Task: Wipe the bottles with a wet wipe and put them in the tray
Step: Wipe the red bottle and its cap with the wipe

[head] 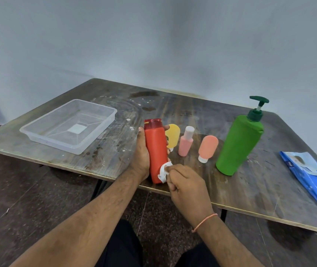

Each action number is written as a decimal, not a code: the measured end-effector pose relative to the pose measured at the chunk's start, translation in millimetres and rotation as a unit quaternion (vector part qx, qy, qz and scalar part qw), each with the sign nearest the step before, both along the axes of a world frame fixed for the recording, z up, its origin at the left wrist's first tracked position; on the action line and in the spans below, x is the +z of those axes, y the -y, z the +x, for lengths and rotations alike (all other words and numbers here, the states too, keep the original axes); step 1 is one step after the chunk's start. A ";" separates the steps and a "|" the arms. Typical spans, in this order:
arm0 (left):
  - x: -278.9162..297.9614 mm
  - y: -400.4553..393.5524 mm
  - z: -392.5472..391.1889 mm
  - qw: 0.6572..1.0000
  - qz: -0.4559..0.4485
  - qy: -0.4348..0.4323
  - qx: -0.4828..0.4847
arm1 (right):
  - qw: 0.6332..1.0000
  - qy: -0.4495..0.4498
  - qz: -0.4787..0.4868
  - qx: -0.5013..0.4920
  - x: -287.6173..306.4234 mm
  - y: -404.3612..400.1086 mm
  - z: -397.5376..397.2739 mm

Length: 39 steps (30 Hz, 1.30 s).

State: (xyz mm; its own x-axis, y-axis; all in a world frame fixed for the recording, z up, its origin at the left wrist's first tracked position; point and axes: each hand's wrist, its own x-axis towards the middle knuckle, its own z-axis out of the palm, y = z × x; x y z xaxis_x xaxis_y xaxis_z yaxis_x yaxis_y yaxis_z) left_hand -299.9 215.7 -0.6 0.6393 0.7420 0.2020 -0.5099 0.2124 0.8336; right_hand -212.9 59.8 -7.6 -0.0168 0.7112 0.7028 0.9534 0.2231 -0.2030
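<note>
the fingers [166, 130] of the left hand [141, 155] wrap round the red bottle [155, 149], holding it cap-up just above the near edge of the bench [250, 191], while the right hand [187, 186], fingers curled, pinches a crumpled wet wipe [164, 171] against the bottle's lower side. both forearms reach in from below. the bench is dark, worn and stained wood before a pale wall. the clear tray [94, 135] sits to the left, holding no bottles. behind the red bottle stand a yellow tube [173, 137], a pink bottle [185, 144], a peach tube [207, 147] and a tall green pump bottle [238, 145]; a blue wipes pack [312, 180] lies far right.
</note>
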 end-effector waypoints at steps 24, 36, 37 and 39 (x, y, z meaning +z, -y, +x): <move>19.0 21.2 -7.0 0.995 0.002 -0.060 0.076 | 0.979 -0.160 0.044 -0.122 86.6 -81.2 -10.4; 16.3 23.1 -6.9 0.997 -0.017 -0.034 0.067 | 0.987 -0.096 0.103 -0.071 79.9 -73.7 -12.3; 15.8 23.1 -7.6 0.997 -0.016 -0.032 0.066 | 0.988 -0.092 0.106 -0.068 79.6 -73.0 -11.9; 17.4 24.3 -9.2 0.997 -0.010 -0.027 0.076 | 0.988 -0.084 0.113 -0.059 79.3 -71.5 -13.3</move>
